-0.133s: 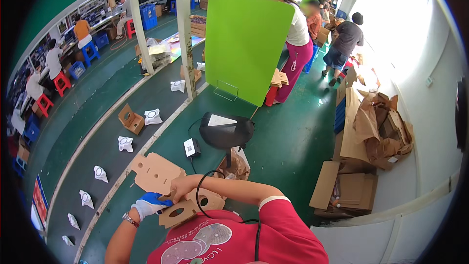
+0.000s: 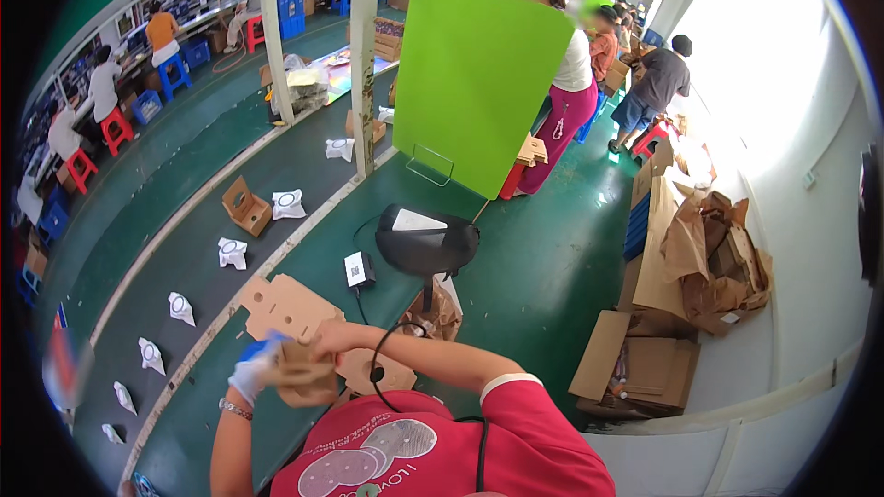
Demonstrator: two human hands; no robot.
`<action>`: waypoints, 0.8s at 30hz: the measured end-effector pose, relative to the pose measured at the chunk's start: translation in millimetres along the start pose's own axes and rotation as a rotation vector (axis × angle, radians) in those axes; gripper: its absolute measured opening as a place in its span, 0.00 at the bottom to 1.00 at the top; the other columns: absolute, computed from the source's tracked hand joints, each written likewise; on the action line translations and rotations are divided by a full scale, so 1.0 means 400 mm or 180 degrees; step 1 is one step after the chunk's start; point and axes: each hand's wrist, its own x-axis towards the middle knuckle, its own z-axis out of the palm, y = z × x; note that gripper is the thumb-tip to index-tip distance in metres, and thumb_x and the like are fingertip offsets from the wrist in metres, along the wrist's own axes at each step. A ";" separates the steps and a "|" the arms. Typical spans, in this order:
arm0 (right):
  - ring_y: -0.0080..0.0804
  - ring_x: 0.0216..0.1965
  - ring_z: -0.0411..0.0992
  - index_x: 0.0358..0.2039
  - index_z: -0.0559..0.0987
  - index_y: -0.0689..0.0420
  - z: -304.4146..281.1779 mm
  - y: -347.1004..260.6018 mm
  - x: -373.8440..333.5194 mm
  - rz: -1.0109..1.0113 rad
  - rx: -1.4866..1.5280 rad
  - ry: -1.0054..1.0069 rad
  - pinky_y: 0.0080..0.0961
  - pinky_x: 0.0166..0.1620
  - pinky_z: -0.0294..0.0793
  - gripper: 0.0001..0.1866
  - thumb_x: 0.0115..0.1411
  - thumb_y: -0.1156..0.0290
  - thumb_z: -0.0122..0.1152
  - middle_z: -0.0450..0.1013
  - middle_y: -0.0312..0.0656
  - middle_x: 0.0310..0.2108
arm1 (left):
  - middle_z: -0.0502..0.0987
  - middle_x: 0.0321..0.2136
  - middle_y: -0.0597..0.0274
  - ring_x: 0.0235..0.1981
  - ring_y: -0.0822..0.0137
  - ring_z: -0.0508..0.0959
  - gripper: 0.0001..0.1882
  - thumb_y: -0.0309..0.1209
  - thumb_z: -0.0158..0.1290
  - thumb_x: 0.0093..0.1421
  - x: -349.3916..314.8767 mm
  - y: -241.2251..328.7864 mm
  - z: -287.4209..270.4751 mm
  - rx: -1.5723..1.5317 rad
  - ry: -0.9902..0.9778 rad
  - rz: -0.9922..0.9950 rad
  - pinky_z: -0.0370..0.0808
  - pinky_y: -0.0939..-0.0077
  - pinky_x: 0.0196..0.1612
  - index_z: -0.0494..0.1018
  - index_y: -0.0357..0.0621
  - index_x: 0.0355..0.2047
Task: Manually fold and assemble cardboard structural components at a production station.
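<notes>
A brown cardboard box [image 2: 308, 379], partly folded and blurred by motion, is held between my two hands in front of my chest. My left hand [image 2: 256, 370], in a white and blue glove, grips its left side. At its upper right edge, my bare right hand [image 2: 333, 339] closes on the board; some fingers are hidden. Just beyond lies a flat die-cut cardboard blank [image 2: 287, 309] with round holes, on the green bench [image 2: 216, 405]. Another cardboard piece [image 2: 391, 377] lies under my right forearm. A black cable passes over that forearm.
White wrapped items [image 2: 232, 254] and an open small carton [image 2: 246, 208] sit on the dark conveyor [image 2: 207, 262] at left. A black bag [image 2: 426, 244], a small black device [image 2: 359, 270] and a green board [image 2: 479, 83] stand ahead. Large cartons [image 2: 658, 373] are at right; co-workers are beyond.
The cardboard in my hands has gone from a flatter piece with a hole showing to a more boxy folded shape. My left hand has moved slightly left and up.
</notes>
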 end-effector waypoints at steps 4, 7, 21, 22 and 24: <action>0.48 0.31 0.77 0.33 0.82 0.60 0.052 -0.003 0.008 0.1469 0.0521 0.2062 0.36 0.35 0.77 0.18 0.56 0.55 0.64 0.77 0.55 0.29 | 0.72 0.57 0.59 0.57 0.64 0.72 0.28 0.33 0.51 0.67 -0.106 -0.103 0.093 -0.1841 0.1907 -0.1097 0.71 0.63 0.56 0.62 0.44 0.66; 0.53 0.44 0.70 0.44 0.80 0.56 0.166 0.075 0.001 0.1461 -0.1105 0.2845 0.40 0.45 0.73 0.19 0.59 0.55 0.63 0.72 0.55 0.40 | 0.61 0.64 0.56 0.65 0.60 0.62 0.44 0.24 0.60 0.58 -0.125 -0.096 0.245 -0.1476 0.1235 -0.0334 0.62 0.61 0.66 0.49 0.46 0.70; 0.57 0.36 0.70 0.35 0.76 0.61 0.202 -0.045 -0.044 0.0917 -0.0160 0.2727 0.48 0.37 0.71 0.08 0.57 0.71 0.55 0.68 0.55 0.33 | 0.68 0.58 0.50 0.61 0.53 0.68 0.62 0.48 0.76 0.36 0.078 0.022 0.245 0.0148 0.1206 0.0236 0.64 0.60 0.64 0.53 0.37 0.66; 0.57 0.35 0.70 0.33 0.75 0.61 0.195 -0.004 -0.044 0.0769 -0.0236 0.2747 0.48 0.36 0.71 0.07 0.57 0.71 0.55 0.69 0.55 0.32 | 0.70 0.55 0.51 0.59 0.54 0.71 0.57 0.46 0.76 0.38 0.076 0.010 0.258 -0.0065 0.1412 0.0136 0.66 0.60 0.63 0.57 0.39 0.64; 0.56 0.33 0.71 0.32 0.75 0.60 0.185 0.118 -0.030 0.0496 -0.0662 0.2718 0.49 0.35 0.72 0.07 0.55 0.70 0.54 0.70 0.54 0.29 | 0.71 0.53 0.53 0.57 0.54 0.71 0.49 0.45 0.75 0.41 0.078 0.005 0.274 0.0217 0.1927 0.0377 0.64 0.59 0.63 0.61 0.42 0.59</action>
